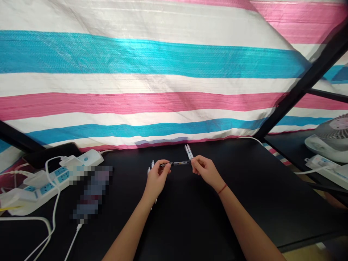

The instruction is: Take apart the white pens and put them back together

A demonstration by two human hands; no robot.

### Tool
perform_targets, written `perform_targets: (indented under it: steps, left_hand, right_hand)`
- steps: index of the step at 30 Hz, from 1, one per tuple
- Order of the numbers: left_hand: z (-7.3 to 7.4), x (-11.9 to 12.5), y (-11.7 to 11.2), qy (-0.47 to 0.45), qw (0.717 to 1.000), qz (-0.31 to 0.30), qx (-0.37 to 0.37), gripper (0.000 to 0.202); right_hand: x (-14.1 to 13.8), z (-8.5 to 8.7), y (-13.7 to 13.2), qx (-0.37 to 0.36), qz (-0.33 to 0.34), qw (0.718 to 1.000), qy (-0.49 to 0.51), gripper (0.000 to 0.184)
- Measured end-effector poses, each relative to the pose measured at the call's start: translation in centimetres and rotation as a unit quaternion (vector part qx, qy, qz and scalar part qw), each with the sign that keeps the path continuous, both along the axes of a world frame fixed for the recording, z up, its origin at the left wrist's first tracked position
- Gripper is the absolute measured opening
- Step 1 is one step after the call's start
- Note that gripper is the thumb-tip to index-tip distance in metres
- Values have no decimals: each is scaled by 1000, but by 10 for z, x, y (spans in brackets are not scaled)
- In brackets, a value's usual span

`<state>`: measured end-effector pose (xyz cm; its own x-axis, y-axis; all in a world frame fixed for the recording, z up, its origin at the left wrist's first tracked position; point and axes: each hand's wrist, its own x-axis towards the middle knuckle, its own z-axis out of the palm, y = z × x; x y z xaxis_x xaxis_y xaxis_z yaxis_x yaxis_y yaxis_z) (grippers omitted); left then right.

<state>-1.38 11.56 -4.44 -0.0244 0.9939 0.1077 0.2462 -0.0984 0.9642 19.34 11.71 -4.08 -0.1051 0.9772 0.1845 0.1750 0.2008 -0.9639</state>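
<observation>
A slim pen (180,163) with a dark, partly clear barrel is stretched level between my hands, above the black desktop. My left hand (160,172) pinches its left end, and my right hand (204,168) pinches the right end between thumb and fingers. Just beyond my right fingers lie a few white pens (188,150) side by side. More white pens (152,165) lie behind my left hand, which covers most of them. A red cord circles my right wrist.
On the left are a white power strip (89,158) with plugs and white cables, and a blurred phone-like object (94,192) on a cable. A striped tarp (174,105) hangs behind the black desk (261,188). A fan (333,134) and another power strip (330,168) sit at right.
</observation>
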Motion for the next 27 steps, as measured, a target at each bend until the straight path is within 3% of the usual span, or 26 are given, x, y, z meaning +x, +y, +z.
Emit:
perform_targets:
  steps: [7, 15, 20, 27]
  left_hand:
    - [-1, -2, 1, 6, 1000, -27, 1, 29]
    - [0, 1, -1, 5, 1000, -19, 1, 30]
    - [0, -1, 1, -18, 1000, 6, 10, 29]
    - [2, -4, 2, -6, 1000, -7, 15, 28]
  right_hand:
    - [-1, -4, 2, -12, -34, 999, -19, 45]
    - [-3, -5, 3, -33, -34, 997, 68, 29]
    - [-4, -2, 1, -39, 18, 994, 101, 26]
    - [-6, -3, 0, -32, 24, 998, 55, 26]
